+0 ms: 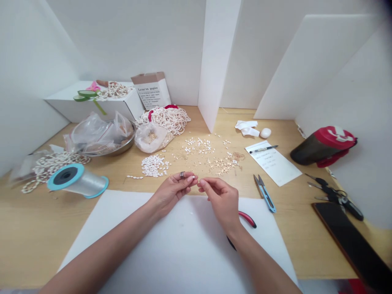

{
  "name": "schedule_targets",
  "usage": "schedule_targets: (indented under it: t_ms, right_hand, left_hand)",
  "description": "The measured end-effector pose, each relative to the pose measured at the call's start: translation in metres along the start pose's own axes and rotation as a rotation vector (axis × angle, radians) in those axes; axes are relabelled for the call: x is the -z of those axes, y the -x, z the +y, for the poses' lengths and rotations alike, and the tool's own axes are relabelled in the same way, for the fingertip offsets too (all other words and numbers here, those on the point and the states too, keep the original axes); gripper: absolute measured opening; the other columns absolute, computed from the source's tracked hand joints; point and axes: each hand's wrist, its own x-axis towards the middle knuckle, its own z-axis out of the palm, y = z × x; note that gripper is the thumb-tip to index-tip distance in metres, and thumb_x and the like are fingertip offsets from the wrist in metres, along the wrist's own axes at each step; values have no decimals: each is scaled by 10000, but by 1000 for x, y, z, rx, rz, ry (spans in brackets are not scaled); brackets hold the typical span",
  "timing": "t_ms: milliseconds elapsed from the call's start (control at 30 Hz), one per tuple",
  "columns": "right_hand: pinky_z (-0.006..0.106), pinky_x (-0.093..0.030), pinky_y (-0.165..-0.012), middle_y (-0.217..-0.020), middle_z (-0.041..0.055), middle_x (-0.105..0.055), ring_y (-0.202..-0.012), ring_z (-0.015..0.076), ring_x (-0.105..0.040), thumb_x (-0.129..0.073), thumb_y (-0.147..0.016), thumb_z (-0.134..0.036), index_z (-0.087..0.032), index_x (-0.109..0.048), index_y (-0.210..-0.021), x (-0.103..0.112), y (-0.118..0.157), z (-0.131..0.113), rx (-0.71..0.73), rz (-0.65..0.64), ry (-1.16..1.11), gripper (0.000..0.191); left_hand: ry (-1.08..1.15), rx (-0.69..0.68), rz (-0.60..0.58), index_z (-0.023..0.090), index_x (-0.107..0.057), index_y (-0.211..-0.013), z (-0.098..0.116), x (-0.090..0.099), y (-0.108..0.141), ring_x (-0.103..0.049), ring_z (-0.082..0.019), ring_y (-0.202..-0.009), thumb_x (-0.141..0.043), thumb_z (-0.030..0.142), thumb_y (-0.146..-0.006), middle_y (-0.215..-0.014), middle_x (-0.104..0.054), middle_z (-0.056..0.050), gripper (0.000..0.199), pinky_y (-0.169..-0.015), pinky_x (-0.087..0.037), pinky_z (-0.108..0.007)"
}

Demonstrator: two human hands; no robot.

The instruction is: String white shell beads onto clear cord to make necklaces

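Above the far edge of a white foam sheet (180,241), my two hands almost meet at the fingertips. My left hand (171,190), with a ring on one finger, pinches a small white bead (193,177). Thumb and forefinger of my right hand (221,198) are pressed together beside it; whatever they hold is too small to make out. Red-and-black-handled pliers (247,219) lie under my right wrist, mostly hidden. Just beyond my hands are a heap of white shell-like beads (154,165), scattered white beads (199,145) and small cream starfish (222,165).
At left stand a spool of clear line (88,183), a metal bowl (127,143) with plastic bags, and strung shells (171,120). Blue thread snips (265,194), a written note (275,167) with a pen, a bottle (321,145), keys (337,196) and a phone (346,237) lie right.
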Motion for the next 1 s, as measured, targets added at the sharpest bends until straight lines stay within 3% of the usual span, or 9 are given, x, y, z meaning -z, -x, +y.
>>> schedule_targets:
  t_ms: [300, 567, 1000]
  right_hand:
    - [248, -485, -543, -751, 42, -724, -713, 198, -684, -642, -783, -383, -214, -721, -861, 0, -1, 0, 10, 0, 10, 203]
    - [250, -487, -561, -750, 41, -724, -719, 196, -683, -624, -798, -399, -210, -716, -849, 0, -1, 0, 1, -12, 26, 217]
    - [249, -470, -556, -752, 44, -719, -699, 188, -659, -620, -792, -406, -204, -720, -843, 0, -1, -1, 2, 4, 24, 230]
  left_hand:
    - [-65, -40, 9, 146, -670, -857, -3, 0, 0, -633, -63, -731, -766, 184, -691, -773, -700, -11, 196, -641, -457, -124]
    - [-199, -168, 43, 169, -601, -1002, -2, -2, 1, -655, -106, -765, -774, 231, -681, -804, -721, -20, 370, -667, -470, -181]
    - [-338, -284, 79, 179, -588, -977, 0, -4, 2, -664, -165, -757, -787, 284, -645, -801, -714, -24, 401, -699, -480, -257]
